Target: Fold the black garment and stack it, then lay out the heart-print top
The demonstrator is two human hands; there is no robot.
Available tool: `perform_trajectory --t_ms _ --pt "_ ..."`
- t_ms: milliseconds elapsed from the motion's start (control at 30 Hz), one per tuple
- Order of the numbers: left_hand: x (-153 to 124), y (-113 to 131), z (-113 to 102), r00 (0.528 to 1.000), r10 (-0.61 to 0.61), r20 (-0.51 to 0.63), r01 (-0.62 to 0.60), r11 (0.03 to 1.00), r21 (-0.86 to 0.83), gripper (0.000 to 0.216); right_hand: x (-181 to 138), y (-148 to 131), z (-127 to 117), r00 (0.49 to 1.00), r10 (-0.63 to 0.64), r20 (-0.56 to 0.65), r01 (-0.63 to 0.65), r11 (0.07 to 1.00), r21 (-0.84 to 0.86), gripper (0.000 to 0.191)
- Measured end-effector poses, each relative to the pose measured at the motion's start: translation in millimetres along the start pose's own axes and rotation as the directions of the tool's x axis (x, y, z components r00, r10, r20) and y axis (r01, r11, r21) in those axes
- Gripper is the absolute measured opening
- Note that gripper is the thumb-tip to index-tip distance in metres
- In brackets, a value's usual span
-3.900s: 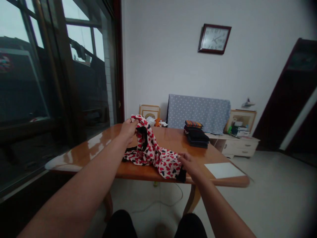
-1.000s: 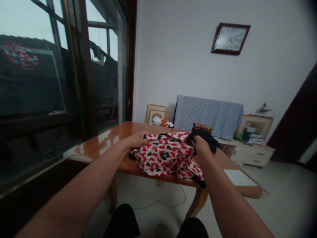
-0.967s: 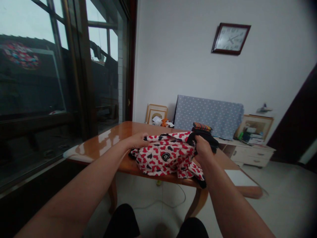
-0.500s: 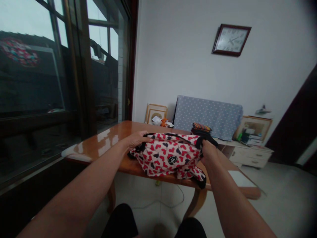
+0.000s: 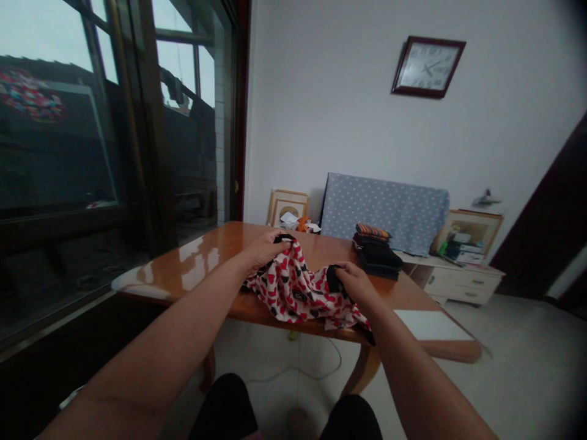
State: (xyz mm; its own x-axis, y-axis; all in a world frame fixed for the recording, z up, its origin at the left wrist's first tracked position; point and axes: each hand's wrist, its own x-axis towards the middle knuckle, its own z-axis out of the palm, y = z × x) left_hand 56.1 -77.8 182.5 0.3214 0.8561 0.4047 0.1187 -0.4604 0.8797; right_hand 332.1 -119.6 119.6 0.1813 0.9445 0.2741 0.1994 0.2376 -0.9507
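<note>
A white garment printed with red and black hearts, edged in black, lies bunched on the wooden table. My left hand is closed on its black edge at the far left and lifts it a little. My right hand is closed on the black edge at the right, lower and nearer the table's front edge. The cloth sags between the two hands, and a corner hangs over the front edge.
A stack of folded dark clothes topped by a striped piece sits at the table's far right. A white sheet lies at the near right corner. Behind stand a dotted blue cover, picture frames and a low cabinet. Windows line the left.
The garment was held stretched wide between the hands; now my right hand has moved left and down toward the left hand, and the cloth has slackened and bunched.
</note>
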Motion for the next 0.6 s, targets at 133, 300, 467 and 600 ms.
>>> perform_trajectory --t_ms 133,300,467,600 --pt "7.5 5.9 -9.2 0.996 0.046 -0.073 -0.042 0.998 0.05 0.034 -18.5 5.7 5.4 0.969 0.046 0.242 -0.014 0.991 -0.133 0.048" --pt "-1.3 16.3 8.1 0.991 0.065 0.121 -0.082 0.987 0.14 0.027 -38.4 -4.2 28.4 0.943 -0.057 0.329 0.146 0.956 -0.254 0.066" --pt "-9.4 7.1 26.0 0.939 0.061 0.339 -0.093 0.992 0.08 0.033 -31.8 -16.7 49.2 0.943 -0.148 0.297 0.165 0.986 -0.031 0.03" --pt "-5.9 -35.3 -1.3 0.989 -0.074 0.13 0.029 0.947 0.32 0.042 -14.2 -15.8 22.7 0.998 -0.046 0.03 0.043 0.994 0.101 0.019"
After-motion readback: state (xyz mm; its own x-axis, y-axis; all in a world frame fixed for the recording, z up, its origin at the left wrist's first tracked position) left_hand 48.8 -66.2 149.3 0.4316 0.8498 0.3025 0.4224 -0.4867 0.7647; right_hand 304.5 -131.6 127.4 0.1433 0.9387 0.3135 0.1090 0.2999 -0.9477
